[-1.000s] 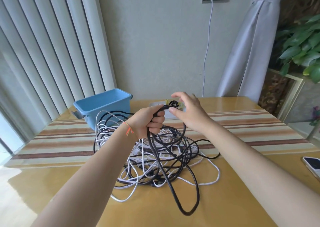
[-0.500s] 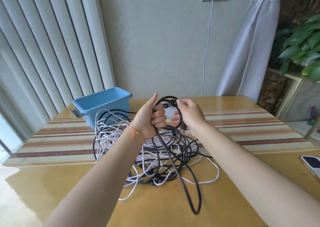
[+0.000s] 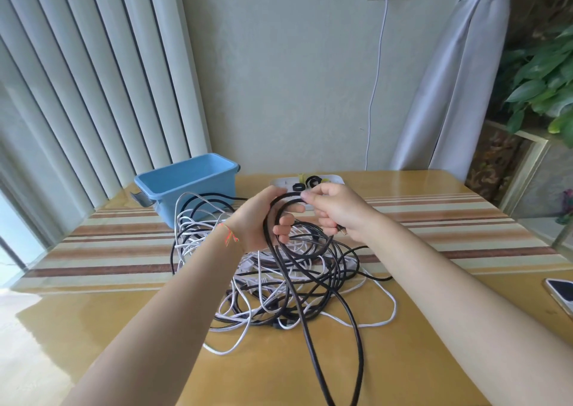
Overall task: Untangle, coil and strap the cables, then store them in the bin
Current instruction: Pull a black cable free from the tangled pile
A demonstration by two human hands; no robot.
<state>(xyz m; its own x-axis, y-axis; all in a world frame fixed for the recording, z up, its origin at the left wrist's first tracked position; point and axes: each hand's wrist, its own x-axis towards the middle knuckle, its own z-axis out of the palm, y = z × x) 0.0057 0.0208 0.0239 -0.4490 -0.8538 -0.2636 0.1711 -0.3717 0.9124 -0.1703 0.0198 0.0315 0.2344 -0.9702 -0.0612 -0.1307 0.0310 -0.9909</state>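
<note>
a person's two bare hands are raised above a wooden table (image 3: 418, 359). the left hand (image 3: 263, 219) curls its fingers around loops of a thick black cable (image 3: 313, 337), which hangs down in a long loop toward the near edge. the right hand (image 3: 338, 213) pinches the same cable at the top of the loop, just beside the left hand. below them lies a tangled pile of black and white cables (image 3: 273, 281). a blue bin (image 3: 186, 185) sits at the far left, touching the pile's edge. a phone (image 3: 561, 294) lies at the right edge.
</note>
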